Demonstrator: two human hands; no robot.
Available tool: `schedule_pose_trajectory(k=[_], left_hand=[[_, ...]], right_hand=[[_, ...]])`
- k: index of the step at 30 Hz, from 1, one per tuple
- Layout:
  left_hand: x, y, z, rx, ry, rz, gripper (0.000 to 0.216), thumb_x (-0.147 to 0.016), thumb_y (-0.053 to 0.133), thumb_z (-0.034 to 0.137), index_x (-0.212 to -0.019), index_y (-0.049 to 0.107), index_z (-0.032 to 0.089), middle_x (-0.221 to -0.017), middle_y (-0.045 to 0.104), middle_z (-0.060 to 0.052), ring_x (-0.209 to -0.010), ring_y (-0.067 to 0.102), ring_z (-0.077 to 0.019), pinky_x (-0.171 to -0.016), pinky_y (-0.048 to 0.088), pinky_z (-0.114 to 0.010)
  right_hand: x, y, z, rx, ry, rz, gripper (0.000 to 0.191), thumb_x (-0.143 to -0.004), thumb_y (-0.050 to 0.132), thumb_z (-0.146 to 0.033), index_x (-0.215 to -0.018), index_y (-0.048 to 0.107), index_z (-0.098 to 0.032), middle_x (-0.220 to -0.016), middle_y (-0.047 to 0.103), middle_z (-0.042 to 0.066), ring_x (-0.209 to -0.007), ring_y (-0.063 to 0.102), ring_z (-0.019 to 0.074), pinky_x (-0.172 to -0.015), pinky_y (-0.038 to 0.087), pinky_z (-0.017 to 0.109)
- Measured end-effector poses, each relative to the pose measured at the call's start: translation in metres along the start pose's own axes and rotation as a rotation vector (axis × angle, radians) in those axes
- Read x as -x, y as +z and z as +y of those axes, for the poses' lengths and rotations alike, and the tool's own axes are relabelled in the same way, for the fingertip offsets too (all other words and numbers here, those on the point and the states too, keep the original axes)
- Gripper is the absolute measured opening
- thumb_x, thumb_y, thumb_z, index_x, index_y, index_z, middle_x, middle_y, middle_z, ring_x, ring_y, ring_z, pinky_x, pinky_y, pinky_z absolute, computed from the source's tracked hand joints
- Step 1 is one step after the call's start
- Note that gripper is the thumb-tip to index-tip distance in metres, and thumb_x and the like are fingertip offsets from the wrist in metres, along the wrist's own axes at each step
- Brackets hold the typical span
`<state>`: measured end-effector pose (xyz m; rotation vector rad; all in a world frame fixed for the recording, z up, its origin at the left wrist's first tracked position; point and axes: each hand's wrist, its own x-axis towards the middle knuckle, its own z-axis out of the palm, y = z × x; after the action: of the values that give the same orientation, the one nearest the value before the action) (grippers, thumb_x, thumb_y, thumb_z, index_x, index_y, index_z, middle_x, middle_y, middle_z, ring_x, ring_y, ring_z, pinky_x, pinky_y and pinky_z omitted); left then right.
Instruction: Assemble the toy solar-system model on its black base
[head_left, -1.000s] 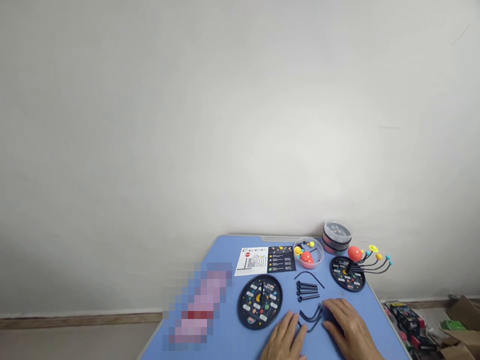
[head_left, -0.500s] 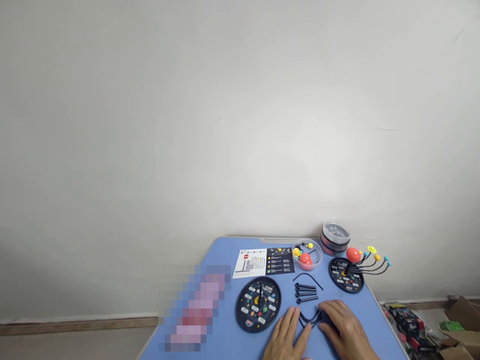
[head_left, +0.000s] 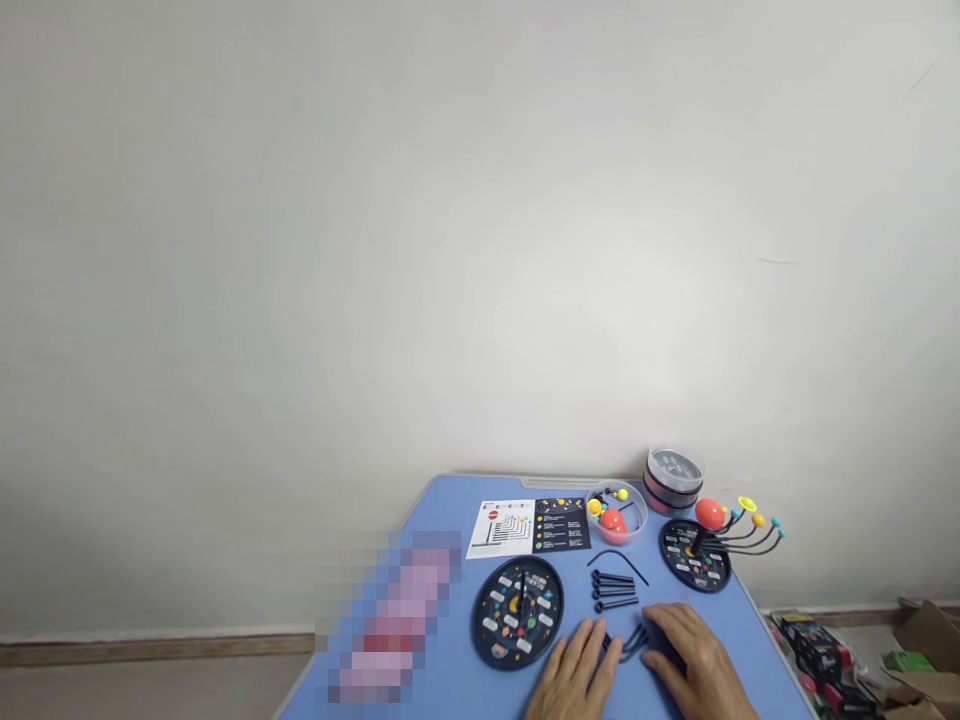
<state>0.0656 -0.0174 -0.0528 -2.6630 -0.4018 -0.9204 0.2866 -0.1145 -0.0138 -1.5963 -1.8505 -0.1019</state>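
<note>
Head view: curved black rods (head_left: 637, 640) are framed by both hands, bottom of the frame, right of centre.
The left hand (head_left: 574, 672) is laid palm-down, thumb parted; the right hand (head_left: 696, 660) is held loosely arched, thumb apart. The rods' long axis is set roughly crosswise between them; contact cannot be told.

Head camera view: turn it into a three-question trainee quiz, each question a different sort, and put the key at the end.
1. Which parts lie between the left hand and the right hand?
2. True or false: the clear round tub holds red pieces.
3. As pictured, the model with coloured balls stands: A, inside the tub; B, to the right of the tub; C, left of the left hand.
Key: 1, curved black rods; 2, true; 3, B.
</note>
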Motion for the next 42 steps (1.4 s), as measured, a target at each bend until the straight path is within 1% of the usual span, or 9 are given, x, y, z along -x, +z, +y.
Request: schedule_pose_trajectory(k=[4, 9, 13, 20, 26, 29, 32, 36, 42], left_hand=[[-0.01, -0.001, -0.002, 0.066, -0.055, -0.039, 0.046, -0.094, 0.058, 0.037, -0.137, 0.051, 0.024, -0.13, 0.066, -0.005, -0.117, 0.06, -0.0208, -0.094, 0.049, -0.028], [-0.029, 0.002, 0.003, 0.126, -0.13, 0.027, 0.012, -0.09, 0.06, 0.02, -0.1, 0.064, 0.023, -0.106, 0.073, -0.002, -0.101, 0.067, -0.0197, -0.081, 0.055, -0.027], [-0.037, 0.005, 0.005, 0.12, -0.103, 0.016, 0.014, -0.089, 0.057, 0.009, -0.086, 0.062, 0.021, -0.093, 0.072, -0.002, -0.093, 0.067, -0.0192, -0.072, 0.055, -0.026], [-0.038, 0.005, 0.005, 0.091, -0.086, 0.003, 0.014, -0.088, 0.056, 0.007, -0.088, 0.061, 0.02, -0.091, 0.071, -0.002, -0.094, 0.066, -0.0206, -0.072, 0.054, -0.028], [-0.039, -0.011, 0.001, 0.149, -0.148, 0.055, 0.025, -0.084, 0.05, 0.003, -0.101, 0.06, 0.02, -0.096, 0.071, -0.004, -0.086, 0.066, -0.0211, -0.067, 0.055, -0.029], [-0.039, -0.021, -0.004, 0.21, -0.188, -0.001, 0.026, -0.081, 0.048, 0.0, -0.093, 0.06, 0.02, -0.084, 0.069, -0.003, -0.077, 0.065, -0.0215, -0.062, 0.055, -0.029], [-0.042, -0.026, -0.008, 0.241, -0.196, -0.05, 0.023, -0.082, 0.047, 0.0, -0.086, 0.059, 0.019, -0.083, 0.067, -0.003, -0.077, 0.064, -0.0223, -0.061, 0.056, -0.031], [-0.046, -0.026, -0.007, 0.273, -0.184, -0.076, 0.021, -0.082, 0.048, 0.0, -0.085, 0.059, 0.019, -0.089, 0.069, -0.006, -0.081, 0.065, -0.0237, -0.065, 0.058, -0.033], [-0.043, -0.016, -0.007, 0.266, -0.183, -0.076, 0.024, -0.079, 0.055, 0.001, -0.094, 0.062, 0.019, -0.101, 0.072, -0.005, -0.091, 0.066, -0.025, -0.073, 0.06, -0.035]], right_hand=[[0.001, 0.003, 0.002, -0.016, 0.026, 0.016, 0.031, -0.088, 0.062, -0.024, -0.119, 0.064, -0.023, -0.108, 0.073, 0.01, -0.099, 0.069, 0.0247, -0.087, 0.057, 0.035], [0.0, 0.004, 0.005, -0.021, 0.013, 0.041, 0.031, -0.088, 0.061, -0.023, -0.119, 0.064, -0.023, -0.108, 0.074, 0.01, -0.099, 0.069, 0.0249, -0.086, 0.058, 0.036], [0.0, 0.001, 0.011, -0.014, 0.01, 0.061, 0.031, -0.088, 0.061, -0.023, -0.119, 0.064, -0.023, -0.109, 0.074, 0.01, -0.1, 0.069, 0.0247, -0.087, 0.058, 0.036], [0.0, -0.002, 0.015, -0.007, 0.035, 0.068, 0.026, -0.09, 0.059, -0.028, -0.115, 0.066, -0.024, -0.108, 0.074, 0.01, -0.1, 0.069, 0.0249, -0.087, 0.057, 0.037], [-0.002, -0.002, 0.01, -0.02, 0.021, 0.06, 0.023, -0.091, 0.058, -0.025, -0.112, 0.067, -0.023, -0.105, 0.073, 0.009, -0.097, 0.068, 0.0239, -0.084, 0.057, 0.035], [-0.005, -0.004, 0.005, -0.039, 0.005, 0.013, 0.02, -0.093, 0.054, -0.021, -0.108, 0.067, -0.023, -0.099, 0.073, 0.008, -0.091, 0.068, 0.0214, -0.081, 0.055, 0.032], [-0.01, -0.006, -0.002, -0.053, -0.002, -0.034, 0.02, -0.095, 0.05, -0.018, -0.103, 0.067, -0.023, -0.097, 0.071, 0.006, -0.088, 0.066, 0.0196, -0.081, 0.053, 0.031], [-0.021, -0.005, -0.01, -0.041, 0.0, -0.079, 0.023, -0.096, 0.046, -0.015, -0.102, 0.067, -0.023, -0.095, 0.069, 0.006, -0.086, 0.063, 0.0194, -0.078, 0.05, 0.031], [-0.031, 0.001, -0.012, 0.021, 0.015, -0.134, 0.021, -0.092, 0.05, -0.01, -0.098, 0.068, -0.02, -0.094, 0.067, 0.007, -0.086, 0.061, 0.021, -0.078, 0.049, 0.034]])
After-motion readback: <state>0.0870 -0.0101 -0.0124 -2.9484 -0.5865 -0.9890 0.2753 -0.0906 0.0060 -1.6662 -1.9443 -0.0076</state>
